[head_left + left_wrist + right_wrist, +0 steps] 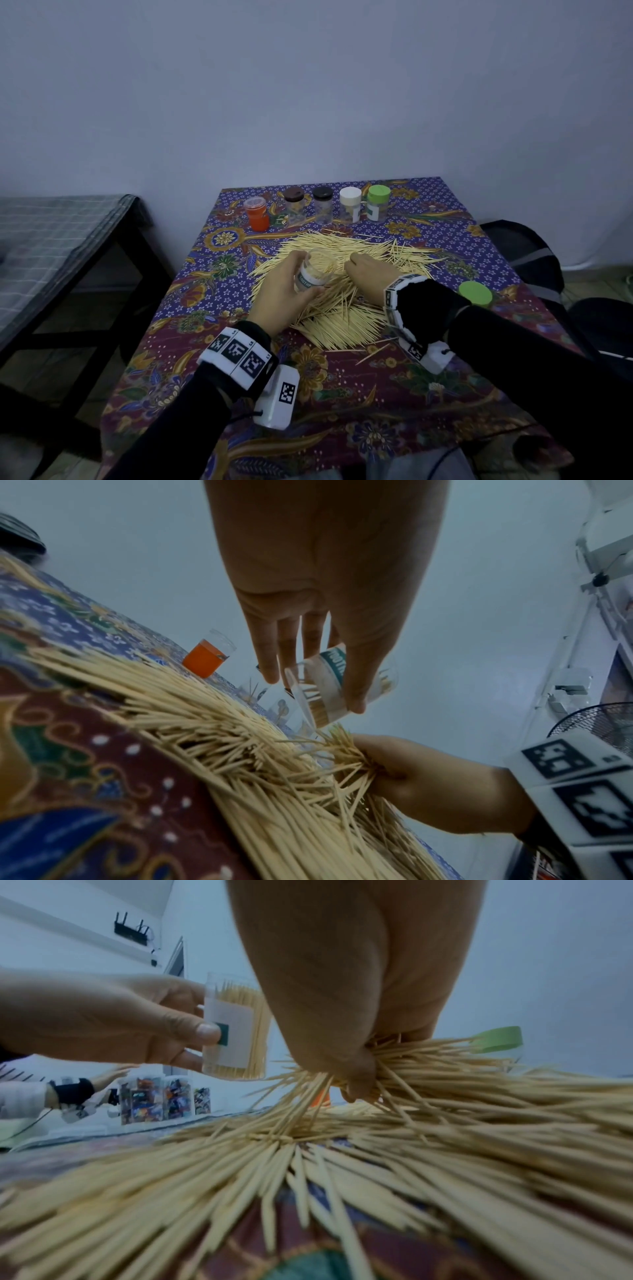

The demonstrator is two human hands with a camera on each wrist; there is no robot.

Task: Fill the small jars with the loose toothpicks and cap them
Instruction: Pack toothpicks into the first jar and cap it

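Observation:
A big heap of loose toothpicks (346, 274) covers the middle of the patterned tablecloth. My left hand (286, 287) grips a clear labelled jar (317, 272), uncapped and partly filled with toothpicks, just above the heap. In the right wrist view that jar (236, 1031) stands upright, thumb across its label. My right hand (371, 275) digs into the heap beside the jar, fingers curled round a bunch of toothpicks (346, 1080). The same bunch (346, 764) shows in the left wrist view below the jar (339, 685). A loose green cap (475, 293) lies to the right.
Along the table's far edge stand an orange jar (257, 213) and capped jars with brown (294, 202), black (322, 202), white (350, 204) and green (377, 202) lids. A dark bench (65, 246) is left, a chair (534, 260) right.

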